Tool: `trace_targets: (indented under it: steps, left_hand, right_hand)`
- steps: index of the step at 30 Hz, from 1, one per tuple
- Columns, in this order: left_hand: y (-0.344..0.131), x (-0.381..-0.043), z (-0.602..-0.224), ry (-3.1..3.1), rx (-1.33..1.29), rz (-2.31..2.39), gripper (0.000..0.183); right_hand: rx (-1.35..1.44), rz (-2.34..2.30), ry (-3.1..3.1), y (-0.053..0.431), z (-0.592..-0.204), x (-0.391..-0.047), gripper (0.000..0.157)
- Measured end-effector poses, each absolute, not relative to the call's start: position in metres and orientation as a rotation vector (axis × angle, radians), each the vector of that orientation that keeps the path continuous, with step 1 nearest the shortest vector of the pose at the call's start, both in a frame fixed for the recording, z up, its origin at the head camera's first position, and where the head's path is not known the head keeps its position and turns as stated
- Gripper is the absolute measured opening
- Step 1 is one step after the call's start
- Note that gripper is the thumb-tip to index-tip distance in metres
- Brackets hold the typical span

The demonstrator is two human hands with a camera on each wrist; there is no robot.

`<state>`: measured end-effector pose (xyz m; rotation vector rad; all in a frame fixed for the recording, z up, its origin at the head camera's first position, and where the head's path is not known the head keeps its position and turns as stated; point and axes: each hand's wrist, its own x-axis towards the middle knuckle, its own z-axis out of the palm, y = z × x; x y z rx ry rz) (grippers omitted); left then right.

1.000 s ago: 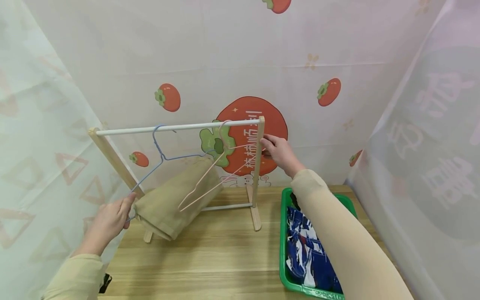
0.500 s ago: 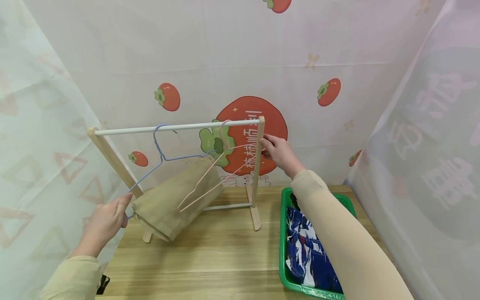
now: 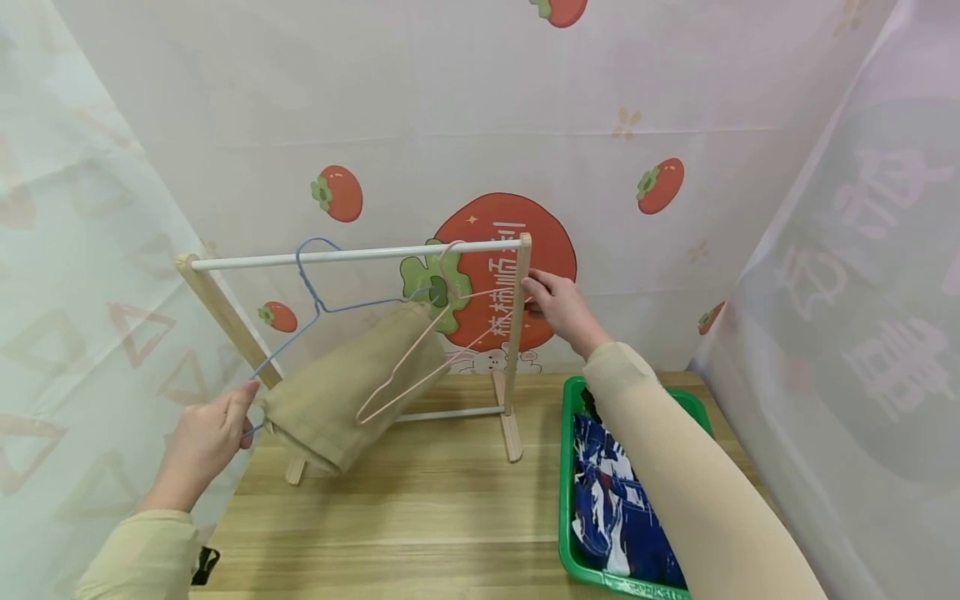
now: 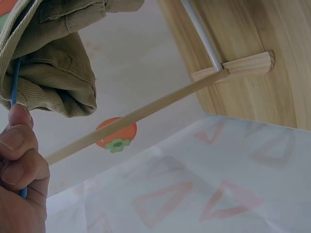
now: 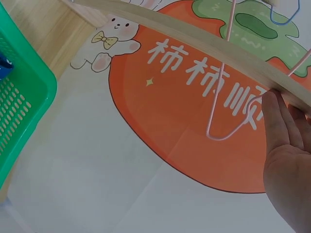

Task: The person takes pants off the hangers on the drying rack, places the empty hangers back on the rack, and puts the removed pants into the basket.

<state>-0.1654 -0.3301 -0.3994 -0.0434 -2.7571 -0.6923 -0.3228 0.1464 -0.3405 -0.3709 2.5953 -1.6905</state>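
Note:
Folded khaki trousers (image 3: 348, 379) hang over the lower bar of a blue wire hanger (image 3: 360, 305). My left hand (image 3: 197, 446) grips the hanger's left end, and the left wrist view shows my fingers curled round the blue wire. The hanger's hook stands at the white top rail (image 3: 390, 252) of a small clothes rack, its curve above the rail. At the rack's right wooden post (image 3: 516, 342) my right hand (image 3: 566, 310) holds the wood; some fingers are hidden behind it. A bare pink hanger (image 5: 215, 99) hangs close to this hand, in front of the trousers.
A green basket (image 3: 567, 475) with blue, white and red patterned clothing (image 3: 611, 500) stands on the wooden table (image 3: 405, 533), partly under my right forearm. Printed cloth walls (image 3: 525, 108) enclose the back and sides. A black strap (image 3: 206, 565) shows by the left sleeve.
My left hand has moved slightly left with the blue hanger. The hook has risen and shifted left at the rail, and the trousers have swung up a little. My right hand stays put.

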Motion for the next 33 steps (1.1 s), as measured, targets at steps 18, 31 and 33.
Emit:
trace_targets:
  steps: [18,31,33]
  left_hand:
    - [-0.333,-0.157,-0.398,-2.75,0.011,-0.937,0.067]
    - [-0.341,-0.146,-0.407,-2.787,0.053,-1.112,0.075]
    - [-0.343,-0.145,-0.409,-2.787,0.057,-1.133,0.076]
  right_hand:
    - [-0.392,-1.694,2.594,0.146,-0.342,-0.32,0.051]
    - [-0.513,-1.558,2.852,0.148,-0.356,-0.311,0.045]
    - [-0.534,-1.556,2.918,0.149,-0.356,-0.309,0.042]
